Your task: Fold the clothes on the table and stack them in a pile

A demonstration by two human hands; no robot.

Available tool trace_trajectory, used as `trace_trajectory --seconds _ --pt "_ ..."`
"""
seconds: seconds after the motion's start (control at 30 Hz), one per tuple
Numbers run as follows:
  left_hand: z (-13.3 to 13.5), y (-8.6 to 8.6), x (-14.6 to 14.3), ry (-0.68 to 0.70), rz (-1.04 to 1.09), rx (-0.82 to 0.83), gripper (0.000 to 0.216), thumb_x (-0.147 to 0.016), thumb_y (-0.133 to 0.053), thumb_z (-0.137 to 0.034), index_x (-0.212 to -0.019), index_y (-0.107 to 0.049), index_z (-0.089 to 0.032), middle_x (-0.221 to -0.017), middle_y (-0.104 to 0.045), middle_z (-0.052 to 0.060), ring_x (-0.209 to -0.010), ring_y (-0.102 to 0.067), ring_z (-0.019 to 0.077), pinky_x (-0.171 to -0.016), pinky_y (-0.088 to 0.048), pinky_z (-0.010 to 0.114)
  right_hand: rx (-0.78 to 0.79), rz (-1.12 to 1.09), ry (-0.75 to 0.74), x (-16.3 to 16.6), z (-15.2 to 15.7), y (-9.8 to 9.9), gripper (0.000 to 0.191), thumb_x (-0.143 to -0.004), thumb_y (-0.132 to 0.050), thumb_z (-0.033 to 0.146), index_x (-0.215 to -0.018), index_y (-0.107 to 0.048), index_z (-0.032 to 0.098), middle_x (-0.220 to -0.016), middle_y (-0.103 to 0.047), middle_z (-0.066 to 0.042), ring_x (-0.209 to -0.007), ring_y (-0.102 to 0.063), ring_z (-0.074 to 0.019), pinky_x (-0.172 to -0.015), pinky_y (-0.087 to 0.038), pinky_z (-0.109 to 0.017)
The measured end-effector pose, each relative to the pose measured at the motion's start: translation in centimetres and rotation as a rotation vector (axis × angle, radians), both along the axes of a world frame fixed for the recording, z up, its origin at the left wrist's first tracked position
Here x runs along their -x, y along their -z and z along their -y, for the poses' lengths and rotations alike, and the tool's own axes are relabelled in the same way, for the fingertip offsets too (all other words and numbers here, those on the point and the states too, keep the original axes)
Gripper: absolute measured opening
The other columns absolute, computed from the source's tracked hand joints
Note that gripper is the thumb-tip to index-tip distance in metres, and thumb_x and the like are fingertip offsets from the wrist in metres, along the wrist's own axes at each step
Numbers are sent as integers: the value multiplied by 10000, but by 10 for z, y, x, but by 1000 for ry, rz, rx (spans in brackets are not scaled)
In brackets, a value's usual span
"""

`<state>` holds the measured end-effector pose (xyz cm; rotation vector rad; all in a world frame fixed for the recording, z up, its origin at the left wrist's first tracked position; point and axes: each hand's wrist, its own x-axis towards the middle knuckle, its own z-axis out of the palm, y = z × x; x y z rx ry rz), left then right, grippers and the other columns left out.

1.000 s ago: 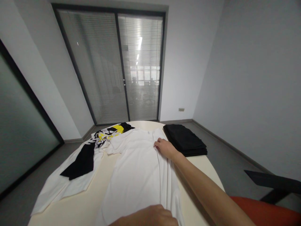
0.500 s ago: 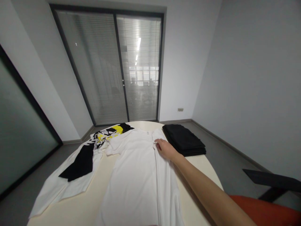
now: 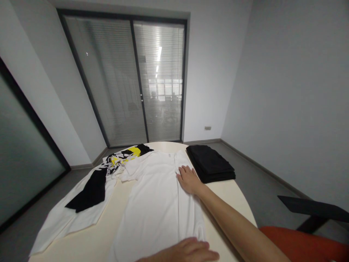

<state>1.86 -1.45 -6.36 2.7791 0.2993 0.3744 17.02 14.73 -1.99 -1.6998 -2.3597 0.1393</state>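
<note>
Pressing both hands flat and open on the white shirt [image 3: 155, 203], my right hand [image 3: 188, 179] near its collar and my left hand [image 3: 191, 251] at its hem, I judge one side folded in, the far sleeve still spread on the tabletop [image 3: 231, 193].

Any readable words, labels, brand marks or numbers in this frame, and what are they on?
None can be read.
Crumpled black, white and yellow printed garment: bold pattern, perhaps lettering, too creased and blurred to read.
White T-shirt spread under both hands: small neck tag, too small to read.
Folded black clothes stack: no marking visible.
</note>
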Motion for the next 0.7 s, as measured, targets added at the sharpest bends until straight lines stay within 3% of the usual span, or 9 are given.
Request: trace_trajectory --seconds 0.03,0.07,0.13,0.2,0.33,0.4,0.5,0.6,0.7 --pt "-6 -10 6 -12 34 -18 391 -1045 -434 -344 -1427 -443 -260 -1439 -565 63 -1340 -499 194 -1111 -414 331 -23 12 13 3 0 -2 502 -1030 -288 407 -1383 -497 118 -1461 -485 -207 -1356 -411 -342 -1112 -276 -532" --pt "-14 -23 14 -115 78 -41 408 -1028 -468 -348 -1424 -446 -250 -1481 -519 81 -1367 -468 214 -1127 -400 368 -43 24 30 6 -1 -5 476 -1029 -299 403 -1329 -537 121 -1395 -539 -208 -1298 -466 -338 -1087 -306 -520" --pt "-40 -48 34 -490 98 -70 457 -975 -543 -377 -1400 -478 -224 -1539 -432 116 -1390 -426 268 -1143 -375 469 -74 47 70 10 -4 -12 443 -1029 -312 398 -1235 -589 120 -1270 -608 -209 -1187 -540 -330 -1026 -365 -483" --pt "-77 -69 61 -816 74 -143 351 -977 -494 -295 -1306 -565 -196 -1507 -462 126 -1352 -463 275 -1125 -394 481 -97 56 102 12 -11 -18 440 -1033 -304 382 -1180 -615 109 -1203 -629 -214 -1131 -564 -328 -964 -407 -446" --pt "-156 -85 119 -1314 -82 -329 340 -977 -441 -243 -1269 -607 -192 -1515 -444 113 -1359 -438 291 -1094 -414 426 -120 49 89 13 -27 -19 434 -1036 -288 314 -1107 -652 89 -1166 -640 -221 -1123 -555 -311 -950 -421 -392" --pt "-182 -85 143 -1403 -182 -340 382 -969 -427 -212 -1321 -569 -166 -1461 -503 134 -1312 -481 295 -1064 -430 413 -125 42 104 14 -32 -16 406 -1030 -299 279 -1116 -645 83 -1157 -642 -222 -1120 -552 -302 -960 -419 -385" --pt "-202 -82 163 -1432 -231 -327 404 -943 -468 -213 -1334 -547 -144 -1296 -620 168 -1204 -562 319 -993 -465 431 -131 29 173 18 -38 -16 377 -1021 -326 284 -1188 -605 94 -1189 -627 -217 -1118 -544 -313 -920 -444 -406" --pt "-210 -79 168 -1432 -282 -292 298 -931 -488 -234 -1180 -642 -172 -1099 -694 151 -1098 -620 325 -897 -502 416 -87 22 227 27 -42 -18 395 -1019 -330 334 -1200 -609 122 -1224 -607 -224 -1138 -525 -339 -864 -468 -428" --pt "-216 -77 167 -1434 -297 -270 268 -943 -447 -232 -1059 -683 -181 -1116 -681 149 -1086 -630 311 -868 -509 394 -84 16 268 34 -46 -16 405 -1010 -324 309 -1173 -629 98 -1254 -585 -252 -1177 -500 -359 -876 -459 -472"
